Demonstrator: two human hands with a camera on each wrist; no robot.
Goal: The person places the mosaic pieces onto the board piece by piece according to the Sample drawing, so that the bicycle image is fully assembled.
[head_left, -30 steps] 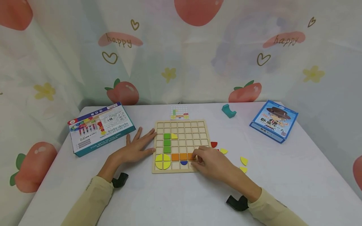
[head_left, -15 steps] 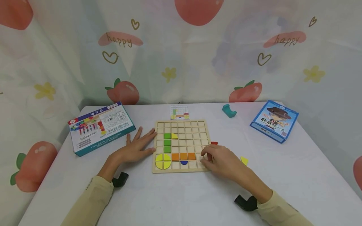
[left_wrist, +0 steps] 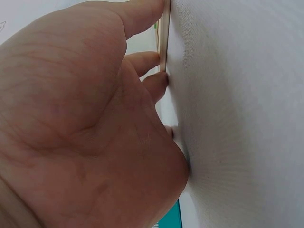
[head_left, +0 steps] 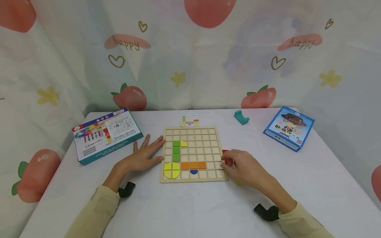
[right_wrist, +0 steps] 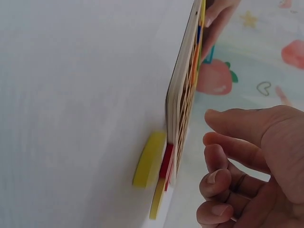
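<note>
A wooden grid board (head_left: 190, 180) lies on the white table. My left hand (head_left: 141, 158) is spread flat beside it, with fingertips touching its left edge. On the board are green square tiles (head_left: 176, 150), orange square tiles (head_left: 193, 165), a blue half-round tile (head_left: 194, 172) and yellow quarter-round tiles (head_left: 168, 166). My right hand (head_left: 247, 165) hovers at the right edge, partly covering red pieces (head_left: 225, 152). In the right wrist view its thumb and index finger stand apart, holding nothing, with other fingers loosely bent. Yellow pieces (right_wrist: 149, 161) lie by the board there.
A pattern card (head_left: 189, 118) lies behind the board. A white and teal box (head_left: 107, 135) is at the left, and a blue box (head_left: 288, 129) at the right. A curved teal block (head_left: 241, 117) sits toward the back.
My right hand has moved right, from the last orange tile off the board to the red pieces, uncovering the row's right end. My left hand has stayed in place.
</note>
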